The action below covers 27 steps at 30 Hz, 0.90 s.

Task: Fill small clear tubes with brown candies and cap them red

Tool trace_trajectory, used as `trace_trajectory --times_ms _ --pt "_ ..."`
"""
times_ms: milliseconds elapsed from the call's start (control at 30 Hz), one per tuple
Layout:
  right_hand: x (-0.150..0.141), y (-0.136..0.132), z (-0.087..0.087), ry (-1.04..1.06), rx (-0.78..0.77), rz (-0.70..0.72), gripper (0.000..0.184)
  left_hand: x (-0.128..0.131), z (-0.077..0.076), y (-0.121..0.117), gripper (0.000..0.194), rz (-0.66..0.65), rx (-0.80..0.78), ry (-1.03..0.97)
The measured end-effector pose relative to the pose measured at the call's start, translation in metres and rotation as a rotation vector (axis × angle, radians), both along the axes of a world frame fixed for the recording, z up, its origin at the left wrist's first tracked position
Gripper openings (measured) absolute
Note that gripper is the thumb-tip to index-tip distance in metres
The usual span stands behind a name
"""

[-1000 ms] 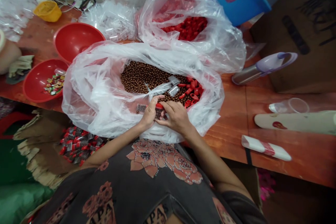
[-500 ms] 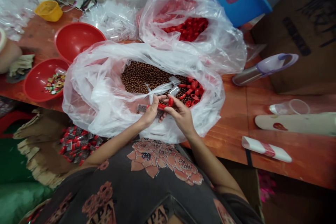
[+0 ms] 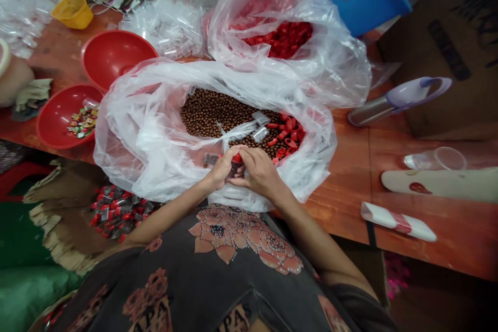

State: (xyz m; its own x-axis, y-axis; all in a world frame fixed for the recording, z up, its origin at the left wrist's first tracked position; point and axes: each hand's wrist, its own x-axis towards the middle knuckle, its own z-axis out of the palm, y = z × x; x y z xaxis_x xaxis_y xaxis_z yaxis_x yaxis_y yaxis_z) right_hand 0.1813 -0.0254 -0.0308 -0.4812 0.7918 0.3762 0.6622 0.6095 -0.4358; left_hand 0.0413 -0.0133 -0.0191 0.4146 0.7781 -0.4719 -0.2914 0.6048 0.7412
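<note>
My left hand (image 3: pixel 221 170) is closed around small clear plastic containers filled with dark balls. One filled container (image 3: pixel 211 159) sticks out to the left of its fingers. My right hand (image 3: pixel 261 172) is closed over a red cap (image 3: pixel 236 157) at the top of another container (image 3: pixel 234 168), its fingers meeting those of the left hand. Both hands are above the near edge of a large plastic bag (image 3: pixel 155 166). Inside it lie brown balls (image 3: pixel 206 112), loose red caps (image 3: pixel 290 129) and two clear containers (image 3: pixel 260 134).
Behind stands a bag of red caps (image 3: pixel 290 39) beside a heap of clear containers (image 3: pixel 167 26). Two red bowls (image 3: pixel 116 57) are at the left; capped containers (image 3: pixel 119 210) fill a carton below. A flask (image 3: pixel 369 110) and a white packet (image 3: pixel 399 221) lie at the right.
My right hand has moved left and closed over the container in my left hand. The red cap it pinched apart is now against the container top. The view has shifted slightly.
</note>
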Motion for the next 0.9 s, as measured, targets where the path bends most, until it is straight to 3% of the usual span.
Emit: trace_trajectory --times_ms 133,233,333,433,500,567,667,767,900 --pt "-0.004 -0.006 0.000 0.026 -0.026 -0.041 0.069 -0.021 0.009 0.006 0.049 -0.181 0.182 0.166" --pt "-0.011 -0.015 0.001 0.033 -0.128 -0.078 0.076 -0.036 0.017 0.032 0.038 -0.327 0.587 0.559" --pt "-0.016 -0.021 0.002 -0.039 -0.218 0.019 0.078 -0.029 0.013 0.069 0.030 -0.402 0.985 0.920" --pt "-0.007 -0.015 -0.003 -0.045 -0.221 0.061 0.050 -0.002 -0.001 0.101 0.039 -0.642 1.330 0.966" --pt "0.012 -0.004 -0.010 -0.036 -0.182 -0.041 0.030 0.014 -0.009 0.116 0.042 -0.799 1.509 0.956" --pt "0.037 0.010 -0.018 -0.082 -0.123 -0.223 0.034 0.022 -0.015 0.127 0.039 -0.887 1.622 0.964" --pt "0.071 0.029 -0.030 -0.198 -0.097 -0.372 0.040 0.022 -0.022 0.134 0.034 -0.870 1.711 0.968" --pt "0.083 0.040 -0.036 -0.268 -0.110 -0.384 0.039 0.017 -0.030 0.132 0.030 -0.837 1.786 0.974" --pt "0.078 0.047 -0.038 -0.268 -0.133 -0.349 0.034 0.021 -0.042 0.131 0.034 -0.829 1.811 1.020"
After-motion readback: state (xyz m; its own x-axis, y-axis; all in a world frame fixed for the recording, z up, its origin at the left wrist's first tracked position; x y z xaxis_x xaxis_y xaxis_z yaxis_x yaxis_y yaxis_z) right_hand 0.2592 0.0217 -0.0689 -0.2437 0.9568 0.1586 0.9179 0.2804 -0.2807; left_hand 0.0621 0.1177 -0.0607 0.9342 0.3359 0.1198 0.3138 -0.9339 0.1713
